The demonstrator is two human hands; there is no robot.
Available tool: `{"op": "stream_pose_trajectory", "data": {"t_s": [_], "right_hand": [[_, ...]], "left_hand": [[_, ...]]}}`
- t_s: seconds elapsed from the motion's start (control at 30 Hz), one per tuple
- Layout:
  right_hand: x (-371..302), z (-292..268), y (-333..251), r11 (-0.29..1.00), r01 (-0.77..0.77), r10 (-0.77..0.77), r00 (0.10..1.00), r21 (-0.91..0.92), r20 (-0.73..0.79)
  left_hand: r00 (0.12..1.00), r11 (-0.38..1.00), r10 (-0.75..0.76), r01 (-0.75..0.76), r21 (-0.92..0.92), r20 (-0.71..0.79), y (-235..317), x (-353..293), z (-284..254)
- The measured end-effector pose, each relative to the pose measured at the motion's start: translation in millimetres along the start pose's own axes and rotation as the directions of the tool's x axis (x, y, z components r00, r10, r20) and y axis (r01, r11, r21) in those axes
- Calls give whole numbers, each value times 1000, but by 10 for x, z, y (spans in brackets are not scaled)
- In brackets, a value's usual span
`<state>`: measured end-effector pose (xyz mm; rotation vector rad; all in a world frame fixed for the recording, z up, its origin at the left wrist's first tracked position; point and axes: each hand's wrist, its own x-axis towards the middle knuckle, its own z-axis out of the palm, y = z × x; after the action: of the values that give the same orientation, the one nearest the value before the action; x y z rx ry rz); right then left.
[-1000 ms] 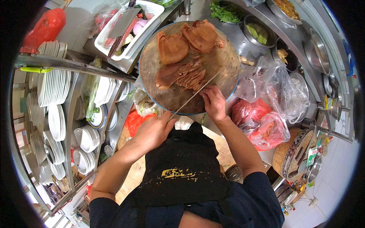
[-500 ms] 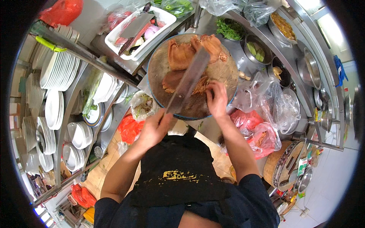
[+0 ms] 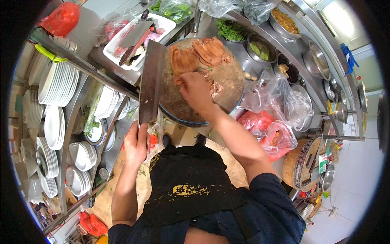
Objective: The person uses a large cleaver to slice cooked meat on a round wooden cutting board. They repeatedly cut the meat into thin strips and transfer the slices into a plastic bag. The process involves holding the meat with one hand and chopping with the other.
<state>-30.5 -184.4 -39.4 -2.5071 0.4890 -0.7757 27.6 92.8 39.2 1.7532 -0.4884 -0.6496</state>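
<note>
My left hand [image 3: 136, 146] is wrapped round the handle of a broad cleaver [image 3: 151, 81], whose blade stands along the left rim of a round wooden chopping board [image 3: 170, 103]. Over the middle of the board my right hand [image 3: 196, 90] is closed, fingers curled down; whatever they grip is hidden beneath them. Just beyond it lie two flat, reddish-brown pieces of cooked meat, one at left [image 3: 183, 59] and one at right [image 3: 210, 51]. Pale meat scraps [image 3: 217, 88] sit beside my right wrist.
Left of the board, a white tray [image 3: 164, 25] holds another cleaver [image 3: 136, 34] and vegetables. Metal bowls [image 3: 262, 48] and chopped greens [image 3: 231, 29] stand behind right. Plastic bags [image 3: 270, 101] crowd the right side. Stacked white plates [image 3: 59, 85] fill the left shelves.
The cleaver has swung from over the meat to the board's left rim. My right hand has moved left across the board, over where a darker meat piece lay. The view has shifted slightly.
</note>
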Motion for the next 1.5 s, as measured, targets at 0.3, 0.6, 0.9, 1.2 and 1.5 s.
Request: {"op": "stream_pose_trajectory", "data": {"t_s": [0.3, 0.6, 0.9, 1.2, 1.5], "right_hand": [[-335, -1438, 806, 585, -227, 683, 655, 779, -322], [-951, -993, 483, 858, -215, 394, 858, 466, -330], [-1189, -624, 281, 997, -73, 75, 996, -39, 48], [-1292, -344, 365, 995, -93, 87, 985, -33, -149], [-1343, -314, 371, 979, -174, 186, 976, 111, -112]], "left_hand": [[877, 915, -80, -125, 384, 475, -23, 66, 321], [846, 846, 59, -324, 423, 530, -134, 940, 660], [813, 935, -248, 59, 350, 527, 121, 793, 652], [864, 555, -4, -417, 720, 503, -63, 307, 791], [866, 394, 21, -466, 792, 499, -240, 160, 840]]}}
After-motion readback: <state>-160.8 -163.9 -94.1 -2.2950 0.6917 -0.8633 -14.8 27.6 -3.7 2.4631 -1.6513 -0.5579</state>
